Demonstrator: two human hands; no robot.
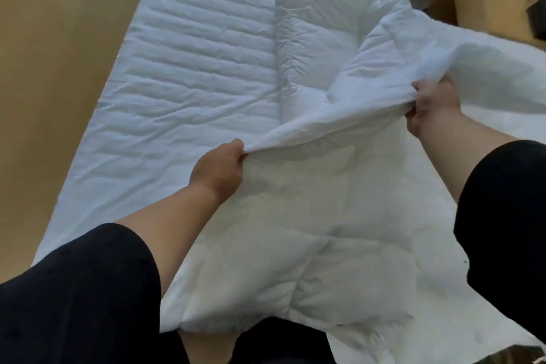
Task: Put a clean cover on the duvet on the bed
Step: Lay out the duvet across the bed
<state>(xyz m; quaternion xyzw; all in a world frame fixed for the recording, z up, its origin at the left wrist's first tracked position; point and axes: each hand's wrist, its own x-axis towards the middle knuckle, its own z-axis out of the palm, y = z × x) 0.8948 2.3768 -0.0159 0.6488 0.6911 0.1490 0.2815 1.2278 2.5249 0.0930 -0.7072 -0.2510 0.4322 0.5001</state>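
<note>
**Over the bed, both hands grip the cover's edge**

Across the middle of the scene, the white cover (369, 68) is lifted in a loose sheet above the quilted duvet (310, 230), which lies on the bed (183, 74) and spreads toward the near edge. The left hand (220, 170) has its fingers curled round the cover's hem at the centre, knuckles up, pulling the cloth into a tight ridge. The right hand (432, 105), farther off and to the right, pinches the same hem in a bunched fold; the stretch of edge between the two hands runs taut. Beyond that edge the cover billows back over the far part of the duvet, whose thick folded rim shows just left of the cloth. Whether the hands are holding one layer or two is hard to tell, since the white fabrics blur together.

Dark sleeves (88, 289) cover both upper arms, forearms bare. The bed's ribbed white sheet lies exposed on the left. A tan floor (44, 68) runs along the left side, and a brown cardboard box (487, 0) stands at the far right.
</note>
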